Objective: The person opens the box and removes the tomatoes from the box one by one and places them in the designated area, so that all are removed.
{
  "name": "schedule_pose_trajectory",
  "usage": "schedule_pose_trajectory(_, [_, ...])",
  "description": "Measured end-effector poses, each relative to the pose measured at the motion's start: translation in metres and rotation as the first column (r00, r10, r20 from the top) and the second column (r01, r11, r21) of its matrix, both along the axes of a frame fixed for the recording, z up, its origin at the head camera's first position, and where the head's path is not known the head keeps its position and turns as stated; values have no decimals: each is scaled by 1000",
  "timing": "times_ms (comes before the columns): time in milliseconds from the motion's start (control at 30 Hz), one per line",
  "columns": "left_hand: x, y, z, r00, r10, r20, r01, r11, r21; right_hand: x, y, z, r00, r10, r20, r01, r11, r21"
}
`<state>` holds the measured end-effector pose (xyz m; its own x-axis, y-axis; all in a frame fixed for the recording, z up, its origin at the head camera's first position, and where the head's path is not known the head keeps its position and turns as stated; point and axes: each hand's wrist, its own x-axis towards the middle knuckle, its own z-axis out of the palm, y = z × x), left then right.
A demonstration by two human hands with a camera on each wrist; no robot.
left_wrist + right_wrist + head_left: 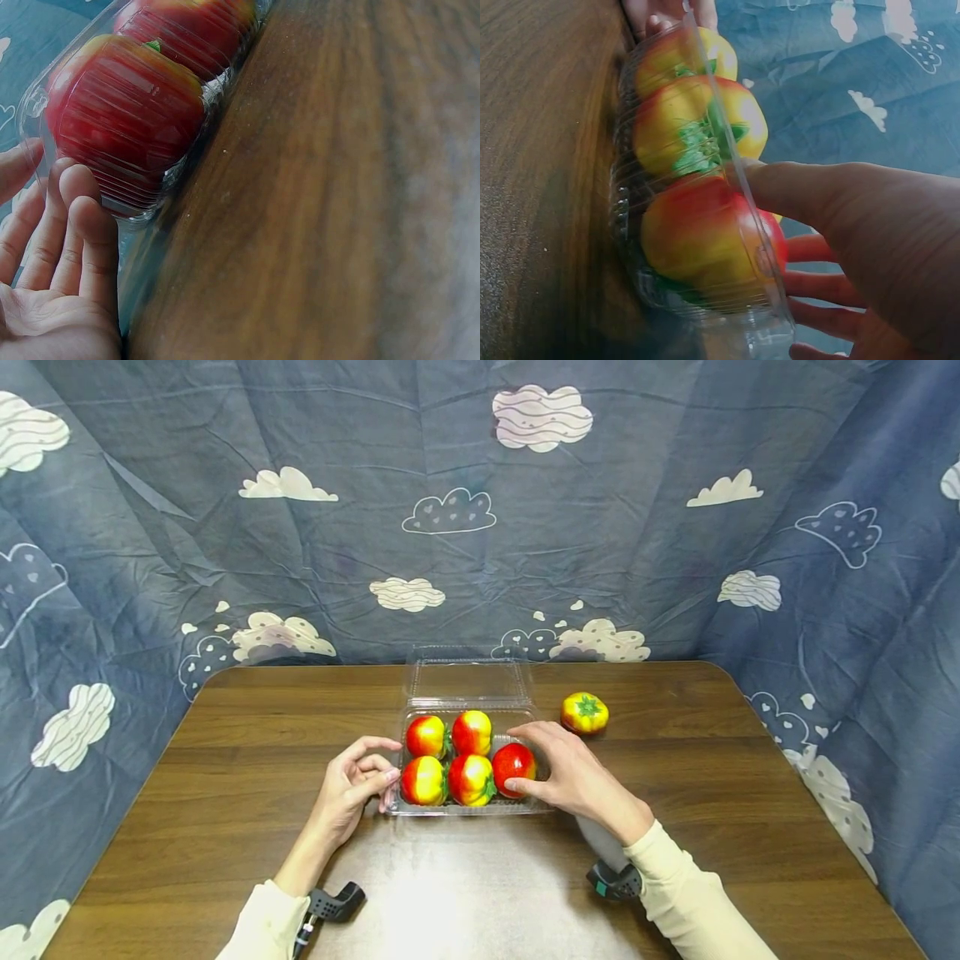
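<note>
A clear plastic clamshell container [480,811] lies with its lid [471,681] folded back. Inside are several red-and-yellow persimmons with green leafy tops, among them one at the near left [423,781]. My left hand [356,781] holds the container's left end, thumb at the rim and fingertips against the outer wall [127,191]. At the right end, my right hand [566,772] grips a redder persimmon [514,762] in the near row. Its thumb lies over the near side and its fingers reach round the far side. In the right wrist view this persimmon [705,244] sits within the clear wall.
Another persimmon [585,713], green top upward, lies on the wooden table [675,760] beyond my right hand, right of the container. Behind the table's far edge hangs a blue cloud-patterned curtain [450,577], which also runs along both sides.
</note>
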<state>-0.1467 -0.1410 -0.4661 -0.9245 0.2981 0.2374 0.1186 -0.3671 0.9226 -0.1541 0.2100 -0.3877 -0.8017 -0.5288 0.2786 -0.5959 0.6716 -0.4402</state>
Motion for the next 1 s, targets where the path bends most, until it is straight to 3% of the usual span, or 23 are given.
schedule_pose_trajectory(567, [0,3,1,1000,5,7,-5,1000,-2,2,-1,-7,1000,13,-18,-12,998,56])
schedule_pose_trajectory(833, [2,2,3,1000,14,9,-14,1000,-11,1,0,-7,998,29,-62,-28,999,16])
schedule_pose_trajectory(1000, [4,2,3,1000,16,14,-16,1000,-8,1,1,-7,999,38,-39,-38,999,0])
